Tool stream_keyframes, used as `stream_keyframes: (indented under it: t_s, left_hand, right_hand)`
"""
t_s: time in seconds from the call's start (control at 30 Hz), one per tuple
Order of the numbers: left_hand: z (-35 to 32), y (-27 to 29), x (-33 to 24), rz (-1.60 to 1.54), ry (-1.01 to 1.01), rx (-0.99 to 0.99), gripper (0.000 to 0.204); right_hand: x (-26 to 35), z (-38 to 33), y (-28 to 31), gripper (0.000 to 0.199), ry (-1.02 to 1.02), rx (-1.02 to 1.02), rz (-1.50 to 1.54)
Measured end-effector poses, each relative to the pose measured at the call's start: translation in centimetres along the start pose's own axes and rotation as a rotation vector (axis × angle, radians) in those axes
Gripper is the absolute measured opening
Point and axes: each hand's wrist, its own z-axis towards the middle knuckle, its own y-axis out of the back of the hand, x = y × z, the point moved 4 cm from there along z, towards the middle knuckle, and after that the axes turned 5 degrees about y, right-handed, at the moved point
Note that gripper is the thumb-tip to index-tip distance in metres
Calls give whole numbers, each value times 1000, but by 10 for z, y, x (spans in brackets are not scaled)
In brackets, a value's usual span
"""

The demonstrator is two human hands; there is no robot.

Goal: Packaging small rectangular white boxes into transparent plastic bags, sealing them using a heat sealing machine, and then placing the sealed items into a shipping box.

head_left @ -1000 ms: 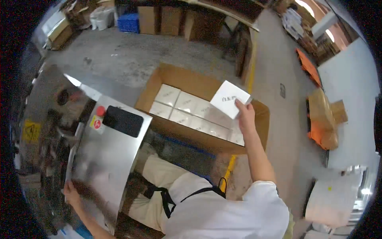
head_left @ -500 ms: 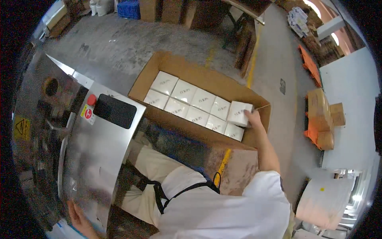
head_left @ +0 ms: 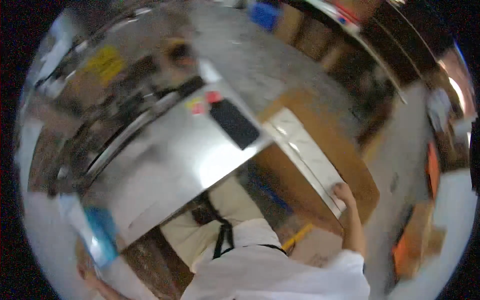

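White boxes (head_left: 305,145) sit side by side inside a large open brown cardboard carton (head_left: 327,130) right of the metal worktop. At the near right end of the boxes is my right hand (head_left: 343,194), touching or just above the last one. Its fingers look bent, but blur hides whether they grip it. My left hand (head_left: 89,276) is low at the far left, beside a blue-and-white plastic package (head_left: 100,235). Motion smears its fingers, so their hold cannot be made out.
On the shiny metal worktop (head_left: 165,165) lies a black flat rectangular device (head_left: 232,122), next to a red button (head_left: 213,96). Machinery (head_left: 135,120) lines the worktop's far side. Brown cartons (head_left: 420,240) stand at the right by an orange pallet (head_left: 433,170).
My view has swung left, so the worktop and carton appear shifted rightward. The white box at my right hand, previously tilted above the others, now looks level with the row. The blue-and-white package shows more fully.
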Motion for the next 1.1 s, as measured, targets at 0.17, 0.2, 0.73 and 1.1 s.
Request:
stream_keyframes:
  t_s: [0.17,0.2,0.73,1.1]
  left_hand:
    - [-109,129,117,401,732,-112,56]
    - [-155,111,204,435,845,-157,56]
    - [-5,69,154,-412,624,-686,33]
    - [-27,123,-84,-438,22,-356,25]
  right_hand:
    - [216,8,20,38,193,98,544]
    - [269,6,31,36,246,117,603]
    - [549,-77,68,33,870,102,559]
    - [696,-216,71,55,1493,-129,488]
